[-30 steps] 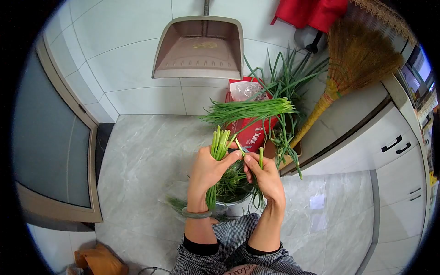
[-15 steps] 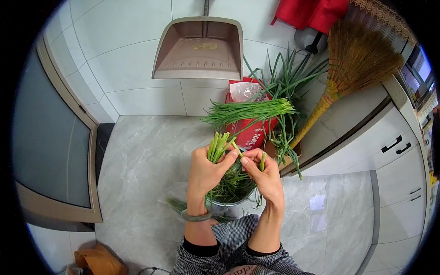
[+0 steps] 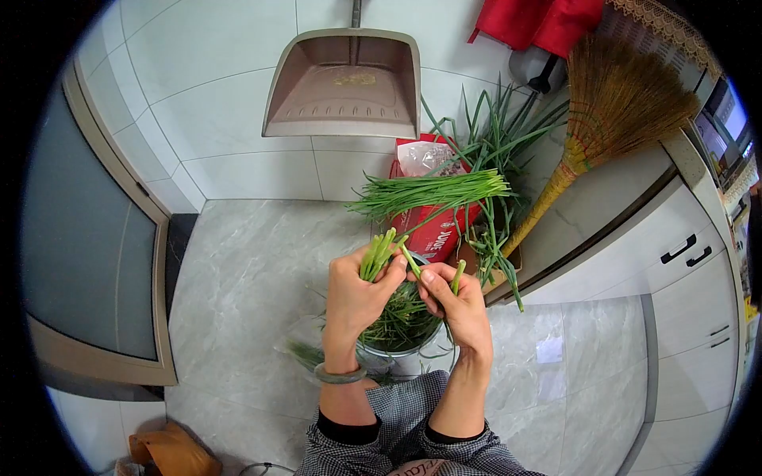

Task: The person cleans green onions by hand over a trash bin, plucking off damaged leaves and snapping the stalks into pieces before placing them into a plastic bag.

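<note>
My left hand is closed around a small bunch of garlic chives, pale cut ends pointing up. One stalk leans from that bunch across to my right hand, whose thumb and fingers pinch its lower part. Another short green stalk sticks up between the right fingers. Below both hands stands a round bin with loose green leaves in it; my wrists partly hide it. A neat bundle of long chives lies across a red bag beyond my hands.
Long green onions rise from a cardboard box beside the red bag. A straw broom leans on the white cabinet at right. A dustpan hangs on the tiled wall. At left is a framed door; an orange-brown bag lies low left.
My right fingers have shifted slightly down and the pinched stalk shows more of its length. The left hand keeps its bunch almost in place.
</note>
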Motion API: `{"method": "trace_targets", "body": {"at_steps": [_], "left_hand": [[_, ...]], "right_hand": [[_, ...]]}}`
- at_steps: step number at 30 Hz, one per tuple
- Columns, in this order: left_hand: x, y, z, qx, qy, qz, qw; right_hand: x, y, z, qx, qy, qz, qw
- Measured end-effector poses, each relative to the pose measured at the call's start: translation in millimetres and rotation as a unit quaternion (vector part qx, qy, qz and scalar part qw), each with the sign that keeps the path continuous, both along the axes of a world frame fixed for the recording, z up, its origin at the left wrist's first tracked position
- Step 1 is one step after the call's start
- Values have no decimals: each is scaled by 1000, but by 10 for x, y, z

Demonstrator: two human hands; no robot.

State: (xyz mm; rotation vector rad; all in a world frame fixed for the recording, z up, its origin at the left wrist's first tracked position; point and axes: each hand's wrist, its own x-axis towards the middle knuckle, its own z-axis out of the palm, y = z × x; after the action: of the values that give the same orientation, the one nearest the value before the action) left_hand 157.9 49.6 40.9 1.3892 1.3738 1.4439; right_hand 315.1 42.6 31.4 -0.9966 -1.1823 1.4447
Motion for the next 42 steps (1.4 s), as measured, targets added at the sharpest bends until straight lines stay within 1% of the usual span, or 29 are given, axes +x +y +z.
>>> {"method": "trace_targets", "body": {"at_steps": [2,4,8,10,11,13,14,17,19,20,22,23,25,27,28,30,31,33,34,35,37,38,39,41,42], "left_hand": [[17,16,-10,1,-1,0,1000],[36,46,-45,19,-21,35,999],[14,80,-66,-5,-6,49,999],[14,115,-118,-18,-18,89,996],[-10,116,-133,-18,-18,89,996],[-77,108,-170,-98,86,25,991],[-68,124,-210,-98,86,25,991],[-23,168,-316,-122,76,8,990],[6,171,-319,-94,-36,-50,994],[14,163,-286,-93,-36,-50,994],[26,138,-174,-142,-151,-116,971],[55,140,-177,-142,-151,-116,971],[133,136,-186,-66,-178,-125,974],[137,129,-169,-60,-182,-109,975],[117,141,-181,-34,-147,-68,986],[72,162,-198,19,-77,15,997],[48,163,-197,19,-77,14,997],[11,147,-179,87,-15,-7,996],[-2,81,-75,11,-66,-47,997],[12,72,-105,11,-66,-48,997],[85,64,-138,14,-108,-129,986],[154,55,-105,39,-118,-151,981],[142,45,-113,40,-118,-150,981],[114,21,-140,13,-50,-165,985],[107,30,-158,2,-66,-144,987]], "right_hand": [[11,-7,14,-9,7,12,1000],[39,-6,8,-66,20,36,997],[67,6,9,-102,44,34,993],[65,4,41,-121,53,6,991],[57,7,36,-121,52,6,991],[37,22,0,-90,75,-32,993],[43,38,-27,-66,79,-19,994],[-29,58,-78,-43,65,-29,997],[-85,60,-84,-41,56,-37,997],[-100,76,-125,-33,45,-45,997],[-156,86,-171,-11,30,-61,998],[-184,88,-174,-10,30,-61,998],[-227,92,-177,32,11,-47,998],[-242,129,-206,50,0,-50,997],[-239,151,-230,95,-25,-80,992],[-196,154,-209,121,-54,-102,986],[-174,156,-198,133,-68,-114,982],[-115,117,-143,43,14,-38,998],[-111,95,-97,24,1,-24,999],[-116,84,-86,23,1,-24,999],[-144,65,-83,-14,-6,-14,1000],[-157,55,-123,14,-46,-19,999],[-151,51,-154,14,-46,-18,999],[-124,46,-186,88,-117,9,989],[-141,49,-159,99,-86,-9,991]]}}
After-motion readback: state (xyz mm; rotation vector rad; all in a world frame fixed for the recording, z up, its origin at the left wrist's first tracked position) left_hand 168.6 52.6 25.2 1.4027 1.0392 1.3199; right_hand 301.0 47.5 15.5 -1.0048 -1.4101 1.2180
